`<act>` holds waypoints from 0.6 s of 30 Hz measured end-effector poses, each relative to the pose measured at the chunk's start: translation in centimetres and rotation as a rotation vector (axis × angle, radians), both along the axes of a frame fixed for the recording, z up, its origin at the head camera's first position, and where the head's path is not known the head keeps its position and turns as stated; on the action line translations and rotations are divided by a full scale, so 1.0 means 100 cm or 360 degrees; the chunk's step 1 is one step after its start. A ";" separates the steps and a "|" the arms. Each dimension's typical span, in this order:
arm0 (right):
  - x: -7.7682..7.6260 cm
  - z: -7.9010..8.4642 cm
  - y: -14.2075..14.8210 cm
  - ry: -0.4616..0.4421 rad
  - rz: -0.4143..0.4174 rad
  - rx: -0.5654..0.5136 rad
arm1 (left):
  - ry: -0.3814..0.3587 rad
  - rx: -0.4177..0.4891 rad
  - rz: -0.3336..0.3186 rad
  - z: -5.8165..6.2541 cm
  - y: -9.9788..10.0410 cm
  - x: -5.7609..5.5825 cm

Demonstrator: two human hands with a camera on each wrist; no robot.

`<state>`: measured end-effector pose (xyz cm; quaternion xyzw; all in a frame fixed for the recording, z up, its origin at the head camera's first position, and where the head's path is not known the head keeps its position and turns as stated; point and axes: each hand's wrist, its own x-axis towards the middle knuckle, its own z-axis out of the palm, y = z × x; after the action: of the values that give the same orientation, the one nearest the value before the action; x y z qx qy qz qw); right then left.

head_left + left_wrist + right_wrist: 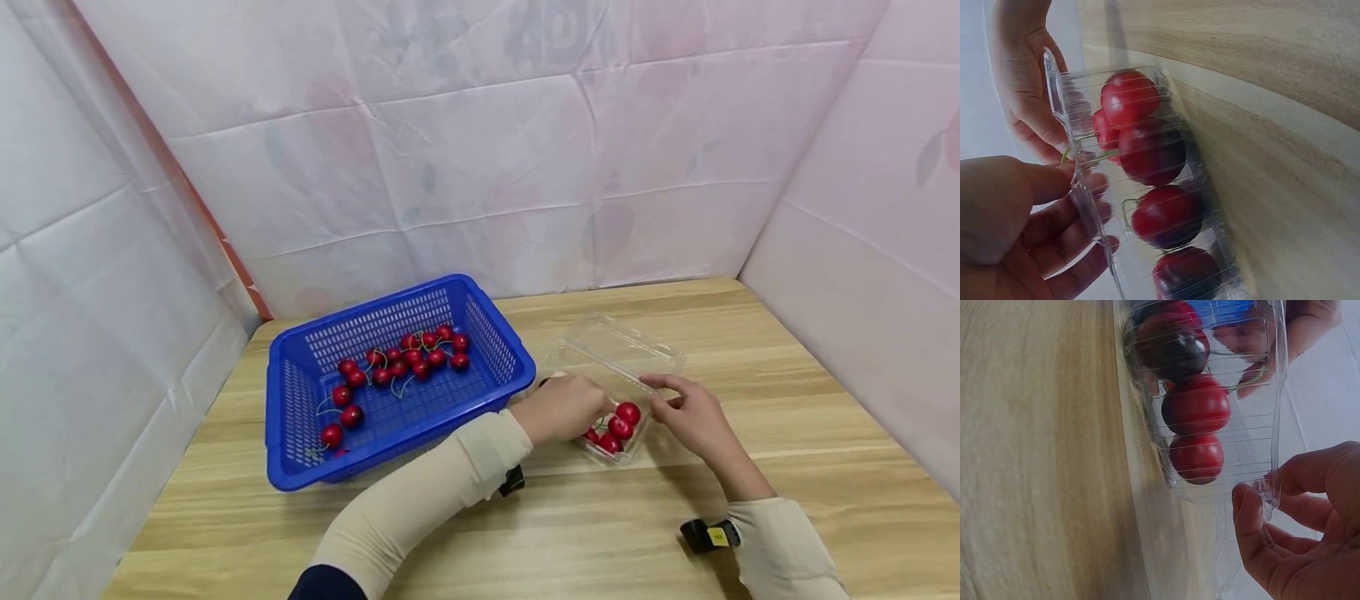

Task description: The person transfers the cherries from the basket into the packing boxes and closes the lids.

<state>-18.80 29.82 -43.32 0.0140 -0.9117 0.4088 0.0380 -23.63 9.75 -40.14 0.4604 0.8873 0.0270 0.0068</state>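
A clear plastic clamshell box (632,450) stands on the table with its lid (622,342) folded back. Several red cherries (620,427) with green stems lie inside it. My left hand (566,407) reaches over the box's left side. Its thumb and finger pinch a cherry's green stem (1102,156) at the rim in the left wrist view. At the right side, my right hand (693,417) pinches the rim of the box between thumb and fingers, as the right wrist view shows.
A blue perforated basket (405,437) sits left of the box, with several loose cherries (399,367) on its bottom. The wooden table (585,533) ends at cloth-covered walls (480,167) behind and at both sides. A black wrist device (708,536) is by the right sleeve.
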 end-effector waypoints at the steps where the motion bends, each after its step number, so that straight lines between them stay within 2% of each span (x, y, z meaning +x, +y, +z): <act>1: 0.000 0.000 0.000 0.0001 0.0004 -0.0001 | 0.0008 -0.0018 -0.0005 -0.001 0.000 0.000; 7: 0.000 0.000 0.001 0.0003 0.0001 -0.0001 | 0.0027 -0.0076 -0.0086 -0.002 0.002 0.001; 11: 0.000 0.000 0.001 -0.0006 0.0006 -0.0015 | 0.0090 -0.0077 -0.0021 -0.003 0.002 0.002; 14: 0.000 0.000 0.001 -0.0012 0.0007 -0.0011 | 0.0105 -0.0007 0.0050 -0.004 0.000 0.002; 18: 0.000 0.000 0.000 -0.0019 0.0003 0.0002 | 0.0098 0.0070 0.0040 -0.003 -0.002 0.002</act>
<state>-18.78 29.82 -43.33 0.0123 -0.9122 0.4084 0.0321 -23.44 9.59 -40.42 0.4497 0.8920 0.0324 -0.0309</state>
